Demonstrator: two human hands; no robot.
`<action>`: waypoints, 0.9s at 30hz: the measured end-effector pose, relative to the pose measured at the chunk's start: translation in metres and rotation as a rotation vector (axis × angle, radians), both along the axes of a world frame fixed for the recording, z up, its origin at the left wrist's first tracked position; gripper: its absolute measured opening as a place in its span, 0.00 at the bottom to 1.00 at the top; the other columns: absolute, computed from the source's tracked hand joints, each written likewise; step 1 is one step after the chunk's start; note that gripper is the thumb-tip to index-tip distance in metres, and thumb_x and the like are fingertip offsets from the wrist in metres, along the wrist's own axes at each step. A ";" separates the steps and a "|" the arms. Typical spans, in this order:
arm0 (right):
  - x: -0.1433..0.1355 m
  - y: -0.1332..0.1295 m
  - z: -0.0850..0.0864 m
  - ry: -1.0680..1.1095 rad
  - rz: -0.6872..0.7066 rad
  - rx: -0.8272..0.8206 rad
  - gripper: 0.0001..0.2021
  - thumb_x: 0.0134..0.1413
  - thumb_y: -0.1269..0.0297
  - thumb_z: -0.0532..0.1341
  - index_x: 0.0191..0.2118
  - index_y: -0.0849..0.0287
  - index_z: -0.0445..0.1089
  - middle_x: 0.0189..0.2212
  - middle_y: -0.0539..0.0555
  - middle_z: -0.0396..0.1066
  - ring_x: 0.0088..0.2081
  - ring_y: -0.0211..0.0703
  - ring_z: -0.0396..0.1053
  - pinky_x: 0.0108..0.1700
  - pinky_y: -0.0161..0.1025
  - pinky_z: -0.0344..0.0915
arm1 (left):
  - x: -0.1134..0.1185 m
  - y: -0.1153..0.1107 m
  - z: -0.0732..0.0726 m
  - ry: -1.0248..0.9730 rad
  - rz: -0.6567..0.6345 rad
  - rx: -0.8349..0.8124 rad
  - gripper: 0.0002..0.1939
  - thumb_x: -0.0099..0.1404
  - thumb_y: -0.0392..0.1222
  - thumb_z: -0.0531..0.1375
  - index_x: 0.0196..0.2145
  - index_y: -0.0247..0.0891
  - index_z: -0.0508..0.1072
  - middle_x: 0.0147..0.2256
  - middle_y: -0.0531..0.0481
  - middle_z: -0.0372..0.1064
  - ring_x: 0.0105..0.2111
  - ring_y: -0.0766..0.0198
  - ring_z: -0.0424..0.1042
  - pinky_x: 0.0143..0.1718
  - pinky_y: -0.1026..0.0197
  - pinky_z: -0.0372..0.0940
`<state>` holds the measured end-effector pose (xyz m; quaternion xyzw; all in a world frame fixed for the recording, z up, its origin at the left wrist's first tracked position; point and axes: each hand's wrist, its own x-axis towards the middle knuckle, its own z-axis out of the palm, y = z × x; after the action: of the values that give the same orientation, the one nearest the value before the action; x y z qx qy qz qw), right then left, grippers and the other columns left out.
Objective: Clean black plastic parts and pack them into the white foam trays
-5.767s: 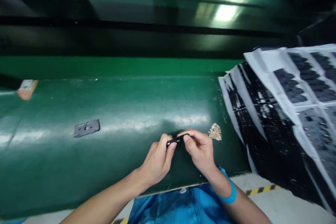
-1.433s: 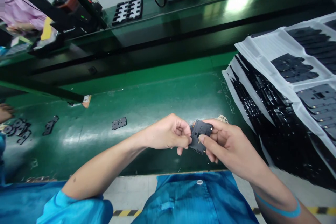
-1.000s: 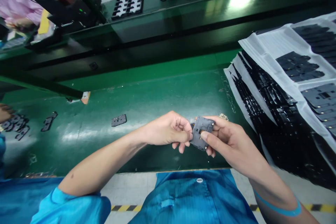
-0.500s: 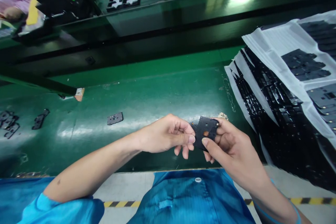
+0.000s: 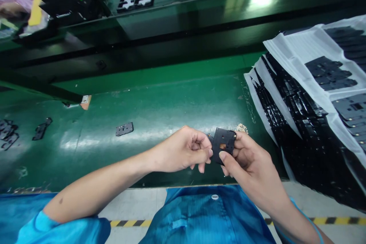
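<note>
My right hand (image 5: 251, 162) grips a flat black plastic plate (image 5: 219, 141) with small cut-outs, its thumb on the near face and its fingers behind. Through one cut-out a skin-coloured patch shows. At the plate's left edge, my left hand (image 5: 193, 150) is closed in a pinch, thumb against fingers; whatever lies between the tips is too small to make out. A sliver of another dark piece (image 5: 210, 137) peeks out behind the plate's left side. Just beyond my right fingers lies a little heap of tiny pale gold bits (image 5: 241, 127) on the green bench (image 5: 171, 103).
One similar black plate (image 5: 124, 129) lies left of my hands; further left are a narrow black part (image 5: 42, 129) and a pile of black parts (image 5: 8, 133). Stacked trays of black parts with white liners (image 5: 303, 53) stand at right. A co-worker's arm (image 5: 13, 9) shows upper left.
Both hands stay together at the plate, which has shifted very slightly left in view. My left fingers have curled in a little. The co-worker's arm at upper left has moved.
</note>
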<state>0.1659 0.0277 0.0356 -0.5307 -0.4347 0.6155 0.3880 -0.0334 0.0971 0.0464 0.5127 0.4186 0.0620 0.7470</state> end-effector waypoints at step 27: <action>-0.009 -0.004 -0.006 -0.186 -0.038 -0.037 0.10 0.53 0.66 0.65 0.37 0.53 0.62 0.25 0.47 0.70 0.26 0.40 0.69 0.26 0.36 0.66 | 0.009 -0.034 -0.002 0.020 0.163 0.036 0.05 0.66 0.37 0.61 0.31 0.38 0.69 0.19 0.58 0.68 0.19 0.73 0.58 0.21 0.69 0.53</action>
<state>0.1570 0.0236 0.0294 -0.6007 -0.4472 0.5640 0.3479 -0.0244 0.0629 0.0439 0.4908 0.4652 0.1250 0.7260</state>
